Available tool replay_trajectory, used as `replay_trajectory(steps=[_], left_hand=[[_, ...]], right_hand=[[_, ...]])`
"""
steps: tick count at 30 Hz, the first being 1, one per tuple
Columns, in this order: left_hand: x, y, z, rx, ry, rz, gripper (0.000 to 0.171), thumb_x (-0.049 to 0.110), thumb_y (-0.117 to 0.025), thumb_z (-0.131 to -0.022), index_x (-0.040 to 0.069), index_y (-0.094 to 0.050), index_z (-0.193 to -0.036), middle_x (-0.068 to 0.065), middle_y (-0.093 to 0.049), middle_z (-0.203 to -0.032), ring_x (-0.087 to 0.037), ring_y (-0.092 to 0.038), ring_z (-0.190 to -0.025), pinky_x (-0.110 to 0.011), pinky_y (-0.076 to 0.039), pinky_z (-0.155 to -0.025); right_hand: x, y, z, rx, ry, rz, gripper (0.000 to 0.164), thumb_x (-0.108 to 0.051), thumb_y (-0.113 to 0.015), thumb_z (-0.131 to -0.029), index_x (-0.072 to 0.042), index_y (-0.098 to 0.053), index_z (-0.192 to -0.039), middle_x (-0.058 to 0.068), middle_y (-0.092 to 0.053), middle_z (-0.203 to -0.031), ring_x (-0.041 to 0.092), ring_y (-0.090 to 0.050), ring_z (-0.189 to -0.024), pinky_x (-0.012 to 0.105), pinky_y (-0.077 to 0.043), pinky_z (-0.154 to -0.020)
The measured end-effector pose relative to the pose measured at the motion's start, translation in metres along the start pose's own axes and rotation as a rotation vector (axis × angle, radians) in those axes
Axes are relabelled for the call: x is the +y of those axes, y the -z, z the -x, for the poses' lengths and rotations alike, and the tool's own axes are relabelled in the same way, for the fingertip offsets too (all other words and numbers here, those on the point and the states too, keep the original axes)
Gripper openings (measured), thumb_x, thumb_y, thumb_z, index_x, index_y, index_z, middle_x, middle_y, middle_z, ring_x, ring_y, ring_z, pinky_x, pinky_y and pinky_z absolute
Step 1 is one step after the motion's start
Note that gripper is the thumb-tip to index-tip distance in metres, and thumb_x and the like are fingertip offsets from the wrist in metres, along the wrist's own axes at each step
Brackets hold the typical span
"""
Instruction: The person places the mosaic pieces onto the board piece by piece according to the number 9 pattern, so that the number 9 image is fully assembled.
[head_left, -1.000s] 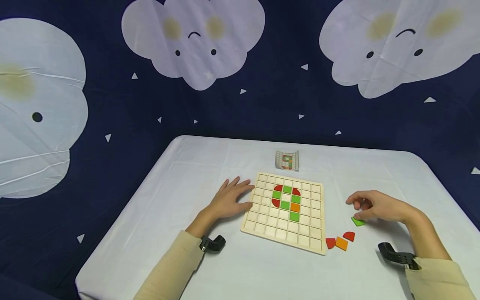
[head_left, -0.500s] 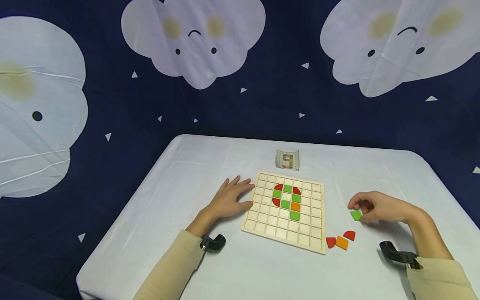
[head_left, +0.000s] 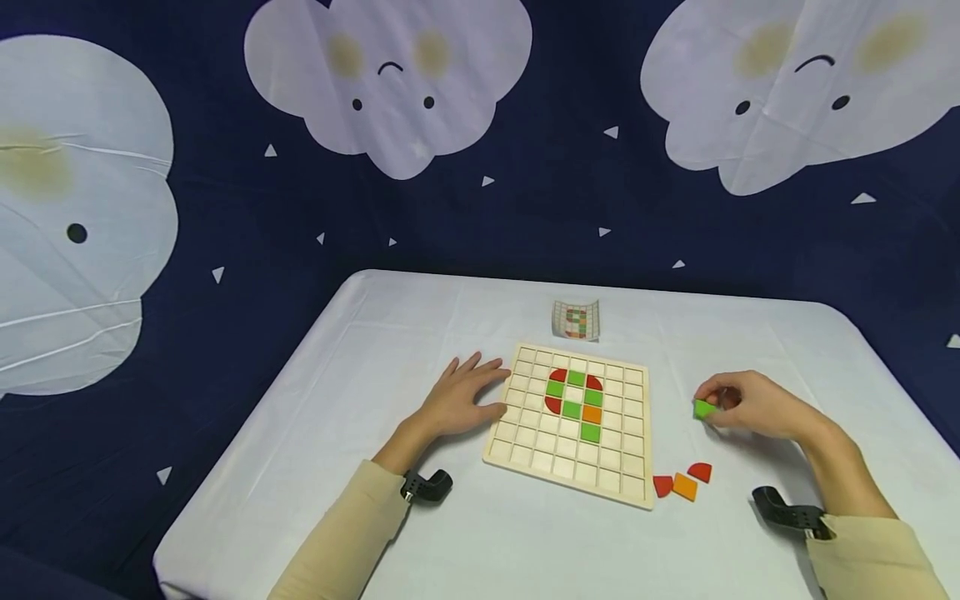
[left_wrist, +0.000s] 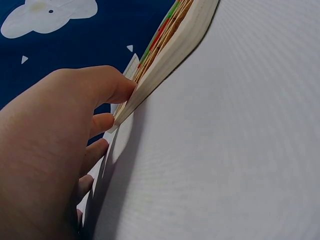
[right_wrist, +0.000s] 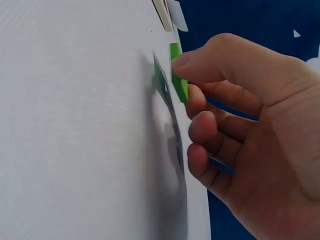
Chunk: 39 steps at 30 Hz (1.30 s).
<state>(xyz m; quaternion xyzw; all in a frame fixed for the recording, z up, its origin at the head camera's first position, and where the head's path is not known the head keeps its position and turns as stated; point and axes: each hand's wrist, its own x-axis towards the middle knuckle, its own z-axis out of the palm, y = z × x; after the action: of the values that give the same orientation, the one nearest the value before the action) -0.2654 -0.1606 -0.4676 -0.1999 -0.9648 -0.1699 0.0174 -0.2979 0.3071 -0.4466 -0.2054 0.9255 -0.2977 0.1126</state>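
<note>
A wooden grid board lies on the table with green, red and orange tiles set in its middle cells. My left hand rests at the board's left edge, its thumb and fingertips touching the rim with the fingers spread. Right of the board, my right hand pinches a green square tile between thumb and forefinger. In the right wrist view that green tile is held just above the cloth, over its shadow. The other fingers are curled below it.
Beside the board's lower right corner lie a red quarter-round tile, an orange square tile and another red quarter-round tile. Behind the board stands a curled pattern card. White cloth covers the table.
My right hand has picked the green tile up off the table and moved slightly back and left with it. The left hand has stayed at the board's edge.
</note>
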Motion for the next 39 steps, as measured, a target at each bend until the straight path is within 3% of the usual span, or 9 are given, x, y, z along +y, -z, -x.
replay_trajectory(steps=[7, 19, 26, 39], left_hand=[[0.0, 0.0, -0.001, 0.009, -0.004, 0.013, 0.061, 0.053, -0.056, -0.087, 0.029, -0.048, -0.142, 0.01, -0.034, -0.152, -0.02, -0.016, -0.144, -0.044, -0.002, -0.116], [0.0, 0.0, 0.0, 0.006, -0.006, 0.005, 0.062, 0.053, -0.054, -0.087, 0.028, -0.048, -0.142, 0.009, -0.035, -0.152, -0.021, -0.016, -0.144, -0.045, -0.003, -0.116], [0.0, 0.001, 0.0, 0.007, -0.004, 0.004, 0.062, 0.054, -0.055, -0.086, 0.028, -0.049, -0.142, 0.009, -0.035, -0.151, -0.02, -0.017, -0.144, -0.045, -0.004, -0.116], [0.0, 0.001, 0.0, 0.004, -0.009, 0.002, 0.061, 0.054, -0.054, -0.087, 0.029, -0.048, -0.142, 0.009, -0.035, -0.152, -0.02, -0.017, -0.144, -0.046, -0.004, -0.116]], right_hand=[[-0.008, 0.001, 0.001, 0.062, 0.029, -0.037, 0.033, -0.013, -0.078, -0.075, -0.01, -0.071, -0.107, 0.003, -0.055, -0.077, 0.014, -0.046, -0.065, 0.026, -0.037, -0.05], [-0.018, -0.009, -0.009, 0.054, 0.106, -0.057, 0.03, -0.009, -0.076, -0.075, -0.016, -0.074, -0.104, -0.002, -0.056, -0.068, 0.015, -0.048, -0.062, 0.026, -0.039, -0.05], [-0.031, -0.017, -0.015, 0.038, 0.137, -0.08, 0.03, -0.009, -0.076, -0.075, -0.017, -0.075, -0.103, -0.003, -0.062, -0.081, 0.016, -0.051, -0.065, 0.027, -0.04, -0.052], [-0.062, -0.031, -0.02, -0.037, 0.208, -0.135, 0.03, -0.012, -0.077, -0.077, -0.016, -0.074, -0.106, -0.002, -0.061, -0.088, 0.015, -0.051, -0.068, 0.026, -0.04, -0.054]])
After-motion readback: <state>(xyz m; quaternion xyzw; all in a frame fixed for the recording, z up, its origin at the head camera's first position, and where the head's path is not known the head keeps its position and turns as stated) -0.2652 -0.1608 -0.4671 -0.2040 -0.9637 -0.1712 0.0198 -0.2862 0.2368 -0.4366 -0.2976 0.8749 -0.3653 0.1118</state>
